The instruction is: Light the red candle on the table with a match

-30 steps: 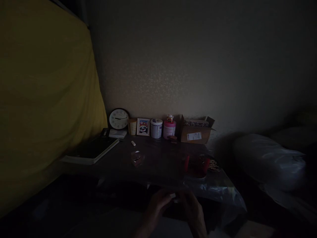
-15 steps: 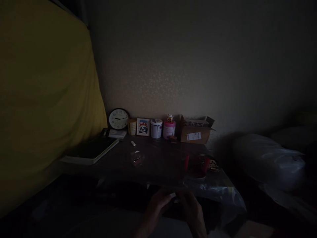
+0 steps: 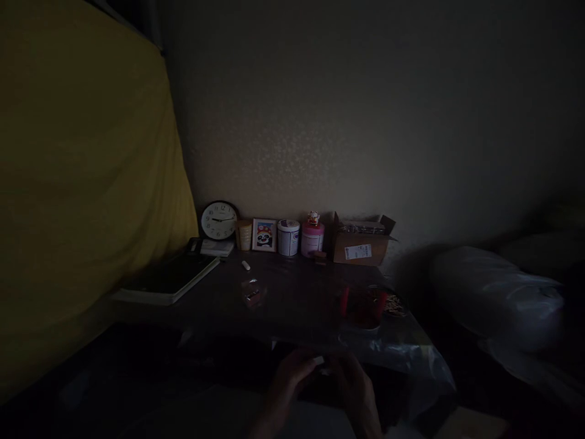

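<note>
In the dim lower middle of the head view, both hands are close together just off the table's front edge. My left hand (image 3: 292, 373) is closed, with a small white block-like piece (image 3: 319, 360) at its fingertips; its kind is too dark to tell. My right hand (image 3: 354, 385) curls in from the other side, its fingers bent toward that piece. A second small pale patch shows between the hands. Whatever the right fingers grip is lost in shadow. On the table (image 3: 292, 286) beyond lie a small clear packet (image 3: 251, 295) and a short white stick-like piece (image 3: 245, 266).
Along the wall stand a clock (image 3: 219, 220), a panda picture frame (image 3: 264, 235), a white tin (image 3: 288, 238), a pink tin (image 3: 312, 240) and a cardboard box (image 3: 359, 247). A red container (image 3: 364, 312) sits at right, a thick book (image 3: 171, 280) at left.
</note>
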A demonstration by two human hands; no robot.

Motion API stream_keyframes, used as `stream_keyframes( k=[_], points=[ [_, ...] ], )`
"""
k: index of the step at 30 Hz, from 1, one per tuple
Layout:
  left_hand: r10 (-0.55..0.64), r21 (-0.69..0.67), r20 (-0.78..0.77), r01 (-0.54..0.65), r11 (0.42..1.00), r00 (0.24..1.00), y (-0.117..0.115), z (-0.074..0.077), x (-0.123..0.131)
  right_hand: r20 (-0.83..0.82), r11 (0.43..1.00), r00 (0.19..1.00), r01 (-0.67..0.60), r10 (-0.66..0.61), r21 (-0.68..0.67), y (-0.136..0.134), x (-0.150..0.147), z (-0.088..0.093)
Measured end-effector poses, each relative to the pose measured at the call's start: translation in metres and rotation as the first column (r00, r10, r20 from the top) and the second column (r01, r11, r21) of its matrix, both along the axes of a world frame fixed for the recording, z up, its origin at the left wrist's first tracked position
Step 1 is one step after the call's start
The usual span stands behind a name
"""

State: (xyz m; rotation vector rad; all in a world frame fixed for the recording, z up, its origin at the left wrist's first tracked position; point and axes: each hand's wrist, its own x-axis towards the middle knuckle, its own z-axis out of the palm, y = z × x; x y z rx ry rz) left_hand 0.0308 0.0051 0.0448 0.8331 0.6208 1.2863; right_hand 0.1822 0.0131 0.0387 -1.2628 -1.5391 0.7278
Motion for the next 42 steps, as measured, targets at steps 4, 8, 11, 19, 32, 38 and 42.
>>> stream_keyframes(
  k=[4,8,11,19,32,38,42],
  points=[
    [0.008,-0.01,0.01,-0.008,1.0,1.0,0.001,-0.003,0.0,0.002,1.0,1.0,0.014,-0.014,0.001,0.0,0.0,0.001],
    [0.012,-0.022,0.005,-0.012,1.0,1.0,0.002,-0.006,0.001,-0.008,0.999,0.999,0.032,-0.032,0.012,0.002,0.0,-0.002],
    [0.002,-0.042,-0.001,-0.002,0.999,1.0,0.0,-0.002,0.002,-0.021,0.999,0.999,0.045,-0.045,0.014,0.003,0.002,-0.004],
    [-0.014,-0.064,0.002,0.014,0.998,1.0,-0.008,0.018,0.002,-0.019,1.0,1.0,-0.001,0.002,0.025,0.001,0.005,-0.001],
    [0.041,-0.11,-0.065,-0.048,0.993,0.997,0.003,0.006,0.002,-0.053,0.998,0.999,-0.002,0.006,0.061,0.003,0.002,-0.003],
    [0.051,-0.111,-0.07,-0.059,0.992,0.996,0.007,0.0,0.003,-0.073,0.991,0.992,0.109,-0.103,0.083,0.001,-0.007,-0.005],
    [0.06,-0.108,-0.081,-0.069,0.992,0.995,0.0,-0.001,0.001,-0.028,0.983,0.99,0.138,-0.136,0.123,0.0,-0.009,-0.003]
  ],
)
